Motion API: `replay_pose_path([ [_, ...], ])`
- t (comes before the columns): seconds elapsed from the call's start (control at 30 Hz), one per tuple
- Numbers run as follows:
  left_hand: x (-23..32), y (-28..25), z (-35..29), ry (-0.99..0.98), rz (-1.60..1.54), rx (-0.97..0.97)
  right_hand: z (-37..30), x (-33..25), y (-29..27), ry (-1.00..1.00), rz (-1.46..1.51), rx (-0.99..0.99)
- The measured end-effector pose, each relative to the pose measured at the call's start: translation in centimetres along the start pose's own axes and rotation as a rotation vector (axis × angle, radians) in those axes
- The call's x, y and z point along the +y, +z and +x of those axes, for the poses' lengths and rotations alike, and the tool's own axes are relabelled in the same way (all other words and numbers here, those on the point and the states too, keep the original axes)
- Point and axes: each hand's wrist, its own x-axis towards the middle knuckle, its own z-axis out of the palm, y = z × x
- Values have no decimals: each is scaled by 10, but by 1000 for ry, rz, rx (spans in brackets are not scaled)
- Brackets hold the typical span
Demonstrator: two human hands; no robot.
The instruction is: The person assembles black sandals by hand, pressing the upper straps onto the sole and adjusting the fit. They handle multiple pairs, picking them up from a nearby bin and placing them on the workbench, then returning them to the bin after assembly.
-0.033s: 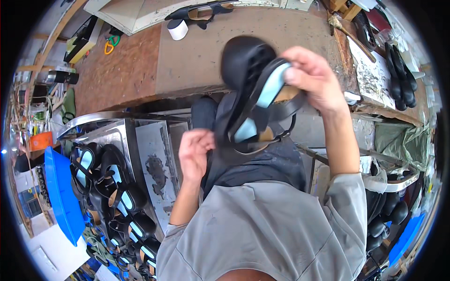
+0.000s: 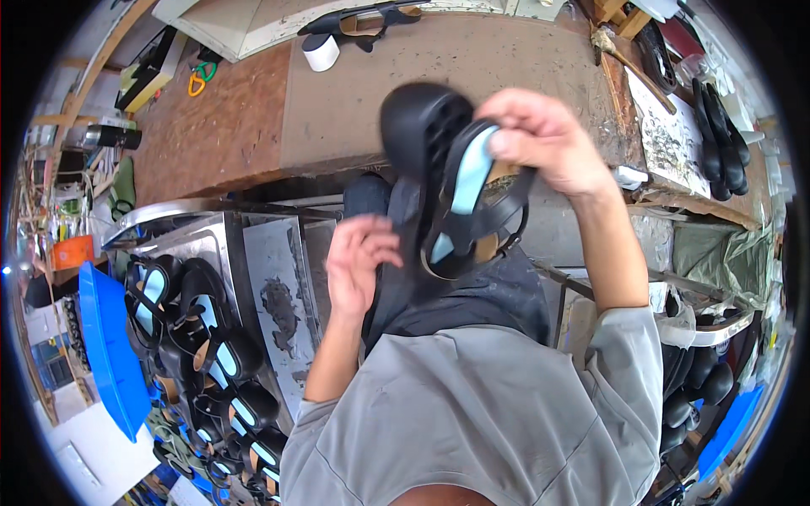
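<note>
My right hand (image 2: 540,139) grips a black strappy sandal (image 2: 485,211) by its upper end, thumb pressed on the light-blue strip of its insole. Beside that strip, a rounded black part (image 2: 418,126) with a ribbed edge extends along the shoe; whether it is joined to the sandal, I cannot tell. The lower end is blurred above my lap. My left hand (image 2: 361,257) hovers just left of it, fingers apart and loosely bent, holding nothing visible.
A brown workbench (image 2: 211,126) spans the far side, bearing a white spool (image 2: 321,52), a hammer (image 2: 637,72) and black shoe parts (image 2: 359,24). Several black sandals (image 2: 224,358) crowd the left beside a blue tray (image 2: 110,354). More black shoes (image 2: 704,375) lie at right.
My right hand has shifted left and slightly nearer, carrying the sandal with it. My left hand's fingers have spread and moved up a little.
</note>
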Motion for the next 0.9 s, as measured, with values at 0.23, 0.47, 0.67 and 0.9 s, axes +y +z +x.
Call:
replay_pose_path([
  [0.23, -6, 25, 39, -289, -486, 76, -13, 49, 44, 231, -220, -107],
  [0.47, 10, 38, 15, -302, -388, 296, -63, 88, 91, -84, -746, 298],
  [0.67, 12, 39, 8, -290, -196, 304, -62, 102, 83, -375, -769, 279],
  [0.9, 17, 45, 13, -298, -65, 253, -59, 105, 78, -401, -773, 258],
])
